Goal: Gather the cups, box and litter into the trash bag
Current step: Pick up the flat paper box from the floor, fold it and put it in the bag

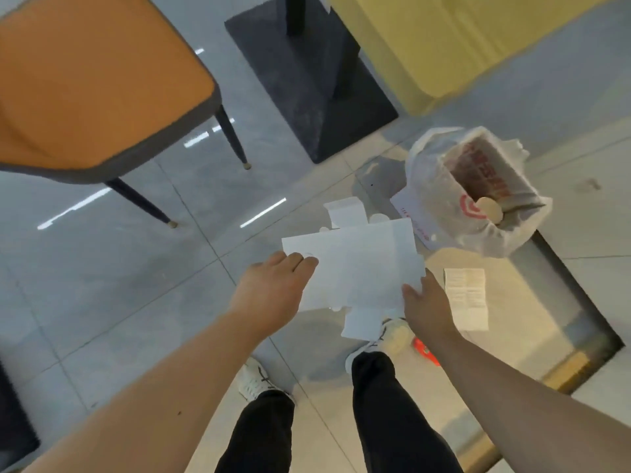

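The box (355, 264), opened out flat into a white card sheet, hangs just short of the trash bag (478, 192), pinched at opposite edges by the left hand (276, 285) and right hand (425, 302); light, floppy, probably needing folding to fit.

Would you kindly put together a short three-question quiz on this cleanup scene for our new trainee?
1. True or false: both hands hold the flattened white box.
2. Which lies on the floor to the person's right of the box: A) a printed paper slip, B) a spoon, C) a bottle?
3. Fill in: the open trash bag stands on the ____.

Key: 1 true, left hand and right hand at opposite edges; 2 A; 3 floor.
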